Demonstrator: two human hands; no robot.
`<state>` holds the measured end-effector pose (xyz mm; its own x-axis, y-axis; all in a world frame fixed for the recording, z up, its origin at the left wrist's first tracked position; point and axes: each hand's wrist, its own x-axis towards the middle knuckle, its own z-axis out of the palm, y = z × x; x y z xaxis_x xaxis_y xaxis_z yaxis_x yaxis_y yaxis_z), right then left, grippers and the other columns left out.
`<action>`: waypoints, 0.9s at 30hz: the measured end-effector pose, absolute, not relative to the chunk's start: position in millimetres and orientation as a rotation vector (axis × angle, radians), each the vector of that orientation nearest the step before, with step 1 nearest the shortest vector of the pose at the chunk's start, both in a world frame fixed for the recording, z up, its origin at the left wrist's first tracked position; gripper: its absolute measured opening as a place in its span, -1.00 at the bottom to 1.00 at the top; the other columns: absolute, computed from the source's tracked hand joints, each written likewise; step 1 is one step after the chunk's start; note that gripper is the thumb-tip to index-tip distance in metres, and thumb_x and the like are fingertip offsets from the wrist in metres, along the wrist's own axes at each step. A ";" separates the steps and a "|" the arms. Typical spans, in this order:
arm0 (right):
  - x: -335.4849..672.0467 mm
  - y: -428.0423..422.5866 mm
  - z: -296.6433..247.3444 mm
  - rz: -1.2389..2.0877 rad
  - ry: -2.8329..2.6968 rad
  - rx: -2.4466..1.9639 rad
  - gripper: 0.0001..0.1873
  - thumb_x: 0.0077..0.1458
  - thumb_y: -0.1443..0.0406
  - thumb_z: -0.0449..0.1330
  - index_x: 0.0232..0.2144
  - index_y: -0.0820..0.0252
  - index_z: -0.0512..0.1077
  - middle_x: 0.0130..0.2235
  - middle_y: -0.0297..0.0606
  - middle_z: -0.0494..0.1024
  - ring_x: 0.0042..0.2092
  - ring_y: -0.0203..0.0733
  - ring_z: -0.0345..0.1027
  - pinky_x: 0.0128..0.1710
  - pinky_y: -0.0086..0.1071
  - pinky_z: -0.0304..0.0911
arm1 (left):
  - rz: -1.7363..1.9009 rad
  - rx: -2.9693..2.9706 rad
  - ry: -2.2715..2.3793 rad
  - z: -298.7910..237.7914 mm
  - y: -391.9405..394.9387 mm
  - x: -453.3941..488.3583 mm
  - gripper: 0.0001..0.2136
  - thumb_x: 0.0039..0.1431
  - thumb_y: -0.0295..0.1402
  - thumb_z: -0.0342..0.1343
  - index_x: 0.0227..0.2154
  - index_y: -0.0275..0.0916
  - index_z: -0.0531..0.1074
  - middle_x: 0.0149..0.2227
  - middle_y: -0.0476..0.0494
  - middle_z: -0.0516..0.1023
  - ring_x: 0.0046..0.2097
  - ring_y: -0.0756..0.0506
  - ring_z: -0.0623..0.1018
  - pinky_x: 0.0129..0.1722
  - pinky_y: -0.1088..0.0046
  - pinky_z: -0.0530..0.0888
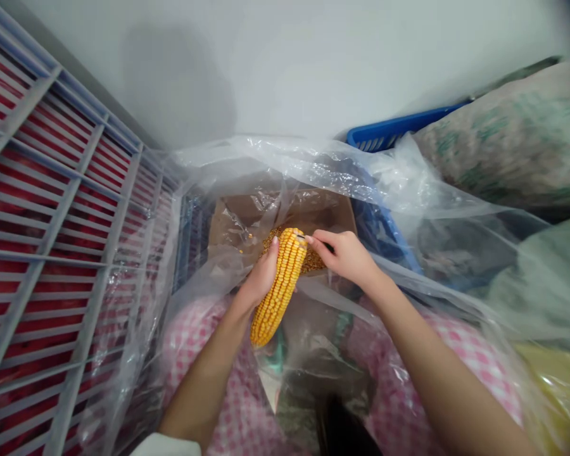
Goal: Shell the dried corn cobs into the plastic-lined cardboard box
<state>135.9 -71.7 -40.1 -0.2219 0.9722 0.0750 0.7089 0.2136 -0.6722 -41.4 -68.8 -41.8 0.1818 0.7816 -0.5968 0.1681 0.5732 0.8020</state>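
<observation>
An ear of corn [281, 288] with rows of yellow kernels slants across the middle of the view. My left hand [266, 269] is closed around its left side, the thumb lying along the kernels. At the upper end of the ear, my right hand [339, 253] is pinched shut against the kernels. A small dark mark or thin piece shows at those fingertips; what they grip is too small to make out. Below both hands, loose corn kernels [317, 263] lie in a brown cardboard box [237, 212] under clear plastic sheeting [308, 158].
A slatted pale plastic crate [71, 183] with red contents rises on the left. To the right are a blue basket [389, 133] and a large, blurred whitish-green sack [517, 139]. Plastic sheeting drapes over my pink checked clothing [204, 342]. A pale wall [285, 63] stands behind.
</observation>
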 end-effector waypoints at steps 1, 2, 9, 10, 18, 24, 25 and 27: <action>137.5 -71.4 -40.0 0.718 -2.011 -1.512 -0.63 0.22 0.15 -0.11 -0.56 0.16 0.25 -0.62 -0.39 0.18 -0.57 -0.35 0.04 -0.48 -0.44 -0.11 | 0.459 0.807 1.301 -38.8 -69.4 -42.1 -0.37 0.08 0.20 -0.26 -0.43 -0.28 0.45 -0.65 -0.12 0.44 -0.61 -0.08 0.46 -0.58 0.40 0.41; 138.6 -71.1 -39.5 0.728 -2.013 -1.485 -0.62 0.22 0.14 -0.12 -0.56 0.16 0.25 -0.62 -0.40 0.17 -0.57 -0.36 0.02 -0.49 -0.45 -0.12 | 0.399 0.726 1.255 -36.0 -69.5 -42.6 -0.36 0.09 0.20 -0.29 -0.46 -0.28 0.43 -0.66 -0.11 0.43 -0.64 -0.06 0.44 -0.62 0.42 0.39; 144.2 -66.7 -30.3 0.810 -1.994 -1.395 -0.58 0.21 0.11 -0.10 -0.59 0.19 0.23 -0.61 -0.43 0.12 -0.56 -0.39 -0.05 -0.48 -0.46 -0.10 | 0.185 0.552 1.058 -26.0 -69.5 -44.2 -0.33 0.09 0.20 -0.33 -0.49 -0.34 0.41 -0.63 -0.16 0.46 -0.65 -0.04 0.46 -0.68 0.50 0.36; 145.4 -66.0 -28.8 0.844 -1.976 -1.378 -0.57 0.20 0.09 -0.09 -0.61 0.19 0.21 -0.61 -0.43 0.11 -0.55 -0.39 -0.05 -0.48 -0.46 -0.09 | 0.189 0.552 1.046 -25.5 -70.7 -43.7 -0.34 0.10 0.19 -0.31 -0.48 -0.34 0.42 -0.63 -0.17 0.46 -0.65 -0.04 0.46 -0.68 0.50 0.36; 148.1 -63.3 -21.9 0.895 -1.819 -1.495 -0.59 0.16 0.07 -0.03 -0.57 0.20 0.31 -0.56 -0.40 0.28 -0.50 -0.36 0.06 -0.47 -0.45 -0.06 | 0.420 0.854 1.253 -37.2 -74.1 -42.2 -0.42 0.08 0.18 -0.19 -0.30 -0.22 0.49 -0.58 -0.14 0.50 -0.46 -0.12 0.53 -0.46 0.38 0.44; 146.9 -66.6 -19.5 0.927 -1.846 -1.500 -0.59 0.17 0.06 -0.02 -0.47 0.20 0.45 -0.45 -0.34 0.46 -0.45 -0.32 0.17 -0.42 -0.44 0.02 | 0.762 0.912 1.370 -51.9 -61.4 -46.1 -0.42 0.07 0.17 -0.13 -0.18 -0.23 0.46 -0.35 -0.15 0.56 -0.28 -0.10 0.53 -0.29 0.40 0.43; 145.9 -68.3 -19.3 0.940 -1.857 -1.502 -0.57 0.17 0.05 -0.03 -0.47 0.20 0.45 -0.47 -0.34 0.45 -0.46 -0.33 0.16 -0.43 -0.44 0.01 | 0.789 0.878 1.363 -51.8 -59.7 -46.9 -0.42 0.05 0.18 -0.11 -0.19 -0.24 0.45 -0.36 -0.14 0.56 -0.32 -0.08 0.52 -0.32 0.43 0.42; 143.3 -71.9 -19.2 0.965 -1.884 -1.501 -0.58 0.18 0.05 -0.03 -0.47 0.20 0.45 -0.50 -0.37 0.41 -0.48 -0.34 0.13 -0.44 -0.44 -0.02 | 0.800 0.816 1.331 -49.4 -57.6 -48.2 -0.43 0.03 0.18 -0.08 -0.24 -0.26 0.45 -0.40 -0.11 0.53 -0.41 -0.03 0.48 -0.39 0.47 0.39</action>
